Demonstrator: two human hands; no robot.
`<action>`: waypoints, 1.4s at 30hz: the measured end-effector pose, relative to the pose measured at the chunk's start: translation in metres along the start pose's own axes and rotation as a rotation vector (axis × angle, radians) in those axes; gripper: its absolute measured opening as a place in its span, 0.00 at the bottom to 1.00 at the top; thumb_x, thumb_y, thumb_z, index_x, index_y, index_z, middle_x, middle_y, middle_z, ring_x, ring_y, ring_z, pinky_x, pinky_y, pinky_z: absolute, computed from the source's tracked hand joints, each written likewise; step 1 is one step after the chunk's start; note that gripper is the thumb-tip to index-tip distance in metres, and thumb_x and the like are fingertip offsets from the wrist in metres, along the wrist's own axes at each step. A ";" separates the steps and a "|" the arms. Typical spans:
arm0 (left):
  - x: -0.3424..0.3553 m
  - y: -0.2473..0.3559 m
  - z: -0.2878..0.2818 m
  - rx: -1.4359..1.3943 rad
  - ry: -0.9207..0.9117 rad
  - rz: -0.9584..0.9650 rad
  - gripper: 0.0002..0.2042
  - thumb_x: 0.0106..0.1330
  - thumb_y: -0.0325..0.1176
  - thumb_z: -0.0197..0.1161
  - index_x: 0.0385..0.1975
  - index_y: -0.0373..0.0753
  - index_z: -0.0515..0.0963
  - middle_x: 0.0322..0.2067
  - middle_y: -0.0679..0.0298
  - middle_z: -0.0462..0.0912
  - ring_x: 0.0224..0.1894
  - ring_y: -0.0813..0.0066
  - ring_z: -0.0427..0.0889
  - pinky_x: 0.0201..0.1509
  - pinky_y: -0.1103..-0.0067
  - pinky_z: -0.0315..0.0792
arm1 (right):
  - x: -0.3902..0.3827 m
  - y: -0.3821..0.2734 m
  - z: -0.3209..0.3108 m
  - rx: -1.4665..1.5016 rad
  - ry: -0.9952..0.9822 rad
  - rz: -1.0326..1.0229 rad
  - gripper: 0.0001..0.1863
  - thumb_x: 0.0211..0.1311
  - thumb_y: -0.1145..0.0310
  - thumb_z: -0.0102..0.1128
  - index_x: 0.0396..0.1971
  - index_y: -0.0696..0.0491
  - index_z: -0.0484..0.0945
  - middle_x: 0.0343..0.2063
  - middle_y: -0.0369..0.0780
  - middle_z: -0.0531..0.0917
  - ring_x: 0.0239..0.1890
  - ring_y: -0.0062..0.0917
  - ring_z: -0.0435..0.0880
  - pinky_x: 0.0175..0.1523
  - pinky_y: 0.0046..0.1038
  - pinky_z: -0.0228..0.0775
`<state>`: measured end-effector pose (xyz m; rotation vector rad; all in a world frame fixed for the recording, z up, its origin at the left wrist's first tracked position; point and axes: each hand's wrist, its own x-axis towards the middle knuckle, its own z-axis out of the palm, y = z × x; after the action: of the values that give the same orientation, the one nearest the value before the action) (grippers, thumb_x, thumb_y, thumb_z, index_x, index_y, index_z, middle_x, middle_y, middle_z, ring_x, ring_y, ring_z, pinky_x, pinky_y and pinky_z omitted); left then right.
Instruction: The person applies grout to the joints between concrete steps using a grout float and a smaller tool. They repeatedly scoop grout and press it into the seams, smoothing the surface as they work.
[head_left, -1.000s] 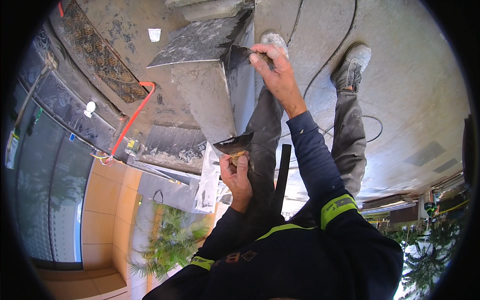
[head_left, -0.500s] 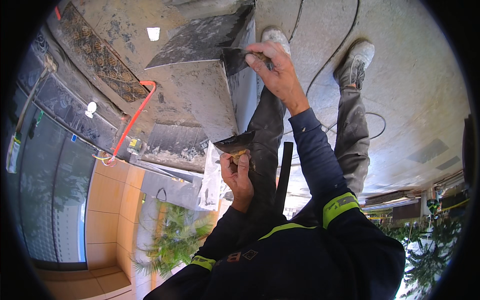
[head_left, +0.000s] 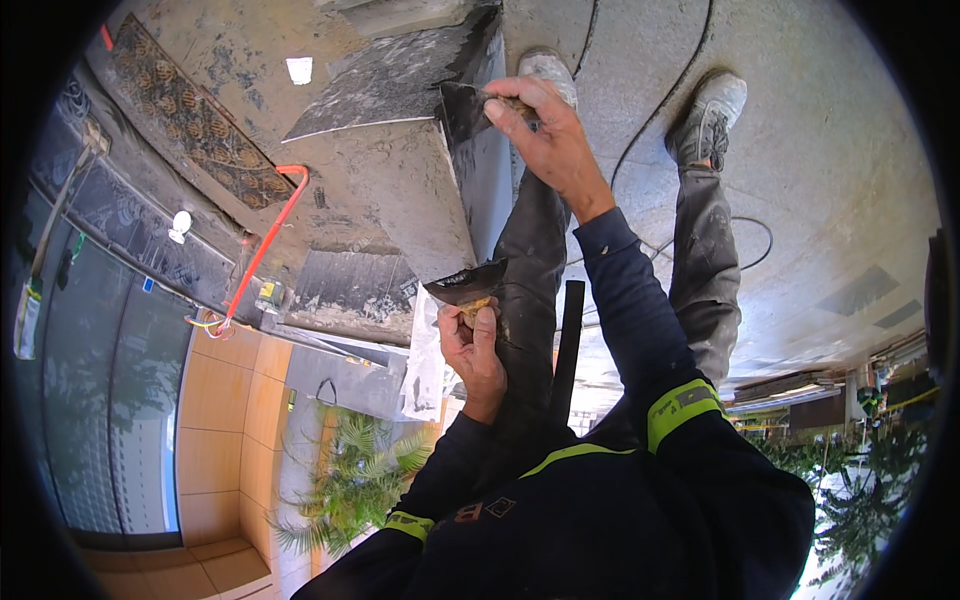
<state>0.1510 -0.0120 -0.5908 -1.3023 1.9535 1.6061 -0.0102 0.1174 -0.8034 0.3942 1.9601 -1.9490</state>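
Note:
My right hand (head_left: 550, 140) grips a putty knife (head_left: 464, 112) by its handle, fingers closed around it. That dark blade rests at the far corner of a grey plastered ledge (head_left: 375, 175), against its right-hand edge. Nearer to me, my left hand (head_left: 472, 355) pinches the yellowish handle of a second, wider putty knife (head_left: 465, 290). Black paste lies along the wide blade, which sits close to the ledge's near end. A dark, smeared coating (head_left: 400, 75) covers the surface beyond the ledge.
A bent orange conduit (head_left: 268, 235) with loose wires rises left of the ledge. White sheeting (head_left: 424, 360) hangs by its near end. A black cable (head_left: 660, 110) snakes over the concrete floor near my shoes (head_left: 715, 110). Glass panels (head_left: 100, 370) and a palm (head_left: 350, 465) are at left.
The view has shifted slightly. Both hands keep their hold on the putty knives, and the right blade stays at the ledge's corner with hardly any movement.

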 end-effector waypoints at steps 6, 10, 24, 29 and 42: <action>0.001 0.003 0.003 -0.013 0.012 -0.019 0.13 0.79 0.26 0.63 0.57 0.36 0.70 0.50 0.57 0.86 0.51 0.73 0.85 0.61 0.75 0.77 | -0.002 0.004 0.004 0.024 0.013 0.082 0.13 0.75 0.66 0.68 0.54 0.53 0.86 0.48 0.38 0.85 0.51 0.26 0.84 0.59 0.28 0.75; 0.000 0.007 0.010 0.019 0.071 -0.019 0.12 0.80 0.34 0.64 0.54 0.35 0.74 0.42 0.59 0.84 0.44 0.74 0.80 0.55 0.75 0.72 | -0.004 0.010 0.006 0.059 0.022 0.114 0.13 0.76 0.65 0.68 0.55 0.54 0.85 0.48 0.37 0.85 0.50 0.23 0.84 0.58 0.26 0.76; 0.003 0.011 0.011 0.072 0.049 -0.016 0.11 0.80 0.33 0.62 0.54 0.36 0.73 0.43 0.59 0.85 0.44 0.74 0.80 0.55 0.75 0.72 | -0.013 0.022 0.016 0.217 0.019 0.336 0.16 0.79 0.62 0.65 0.58 0.54 0.83 0.45 0.34 0.87 0.49 0.19 0.85 0.57 0.24 0.76; 0.004 0.012 0.011 0.070 0.048 -0.015 0.11 0.80 0.33 0.61 0.55 0.36 0.73 0.43 0.59 0.85 0.44 0.73 0.80 0.55 0.75 0.73 | -0.016 0.019 0.017 0.242 0.017 0.391 0.16 0.79 0.61 0.65 0.59 0.54 0.83 0.44 0.33 0.87 0.49 0.18 0.84 0.58 0.23 0.75; 0.003 0.011 0.009 0.061 0.050 -0.018 0.11 0.80 0.31 0.61 0.55 0.35 0.74 0.43 0.59 0.85 0.43 0.73 0.80 0.53 0.74 0.73 | -0.028 0.029 0.024 0.296 -0.012 0.509 0.19 0.79 0.57 0.64 0.57 0.55 0.83 0.44 0.33 0.85 0.49 0.19 0.82 0.57 0.25 0.74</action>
<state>0.1382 -0.0059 -0.5894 -1.3448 1.9968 1.5079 0.0287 0.0949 -0.8175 0.8604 1.3791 -1.8799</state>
